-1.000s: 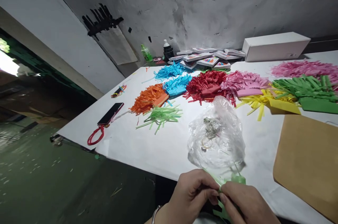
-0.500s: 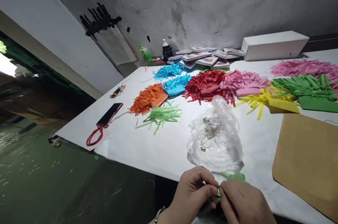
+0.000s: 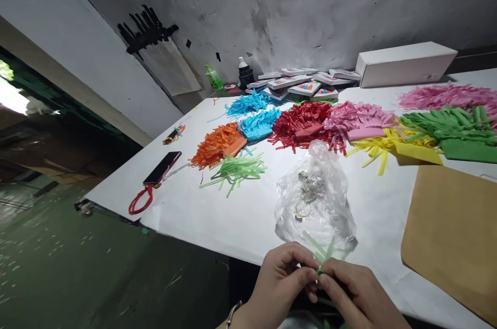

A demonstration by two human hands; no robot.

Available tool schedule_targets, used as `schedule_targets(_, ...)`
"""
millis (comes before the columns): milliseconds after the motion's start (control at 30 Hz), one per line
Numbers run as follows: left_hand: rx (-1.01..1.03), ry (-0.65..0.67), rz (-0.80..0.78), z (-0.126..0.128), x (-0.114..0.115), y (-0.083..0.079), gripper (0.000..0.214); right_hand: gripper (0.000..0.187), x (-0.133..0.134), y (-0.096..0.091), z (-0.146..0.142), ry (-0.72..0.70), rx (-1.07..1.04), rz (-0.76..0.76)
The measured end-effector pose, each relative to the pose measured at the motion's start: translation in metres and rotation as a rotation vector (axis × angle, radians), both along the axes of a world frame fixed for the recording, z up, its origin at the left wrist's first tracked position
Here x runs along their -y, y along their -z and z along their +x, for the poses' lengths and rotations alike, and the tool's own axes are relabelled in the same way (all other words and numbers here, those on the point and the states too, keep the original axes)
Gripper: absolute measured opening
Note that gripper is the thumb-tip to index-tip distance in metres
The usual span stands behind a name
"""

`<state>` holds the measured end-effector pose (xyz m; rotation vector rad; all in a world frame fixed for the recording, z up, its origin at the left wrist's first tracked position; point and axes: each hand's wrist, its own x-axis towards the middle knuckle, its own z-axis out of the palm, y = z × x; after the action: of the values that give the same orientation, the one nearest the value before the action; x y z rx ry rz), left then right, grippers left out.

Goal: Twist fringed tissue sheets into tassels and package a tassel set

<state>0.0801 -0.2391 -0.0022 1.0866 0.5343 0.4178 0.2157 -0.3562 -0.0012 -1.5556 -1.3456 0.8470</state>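
At the table's near edge, my left hand (image 3: 285,280) and my right hand (image 3: 355,287) meet fingertip to fingertip. Both pinch a piece of light green fringed paper (image 3: 322,249), whose thin strips poke up between them. The exact spot they grip is mostly covered by the fingers. Just beyond lies a crumpled clear plastic bag (image 3: 334,199) with small silvery wire-like pieces (image 3: 312,189) inside. To its left rests a small heap of light green paper strips (image 3: 238,171).
Fringed paper bundles spread across the white table (image 3: 217,220): orange (image 3: 215,145), blue (image 3: 260,124), red (image 3: 305,124), pink (image 3: 361,119), yellow (image 3: 411,150) and green (image 3: 462,132). Brown card (image 3: 450,241) lies right, a phone (image 3: 163,167) left. Flat boxes (image 3: 289,82) and a white box (image 3: 404,65) stand behind.
The green strips have swung upright between my hands, where they lay behind the right one before. My right hand has turned slightly, its thumb now showing. The left hand has barely moved.
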Motion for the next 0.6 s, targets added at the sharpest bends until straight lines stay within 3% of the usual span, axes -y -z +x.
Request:
schedule_targets(100, 0.005, -0.006, 0.000, 0.001, -0.002, 0.000, 0.024, 0.026, 0.003, 0.004, 0.000, 0.057, 0.040, 0.001)
schedule_targets(267, 0.044, 0.002, 0.079, 0.002, -0.001, 0.002, 0.018, 0.023, 0.006, 0.007, 0.001, 0.063, 0.222, 0.189)
schedule_targets(600, 0.130, -0.029, -0.231, 0.005, 0.003, 0.014, 0.026, 0.030, 0.007, 0.011, -0.003, 0.057, 0.244, 0.142)
